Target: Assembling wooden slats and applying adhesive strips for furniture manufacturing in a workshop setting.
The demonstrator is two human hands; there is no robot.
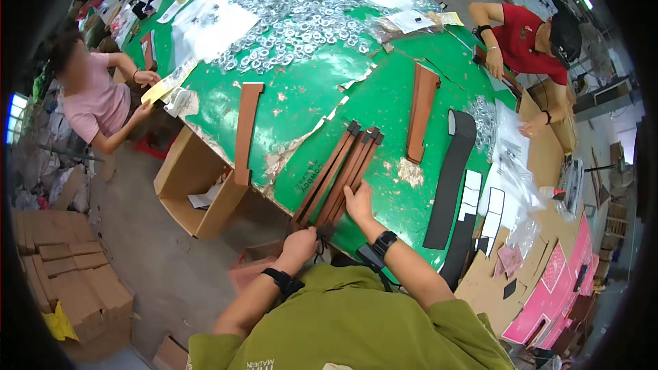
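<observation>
At the green bench's near edge, I see the left hand clasping the near ends of brown strips, the right hand against their side, grip unclear, between flat brown pieces, silvery rings heaped beyond, dark lettering alongside.

A bundle of slim, straight reddish-brown strips lies at the centre of the view, slanting from 7 o'clock to 1 o'clock. Set side by side, they form two nearly parallel groups: a narrower group toward 9 o'clock and a thicker one toward 3 o'clock. Their tips at 1 o'clock are dark, almost black; the 7 o'clock ends, held together, are partly hidden. Their exact number is unclear.
</observation>
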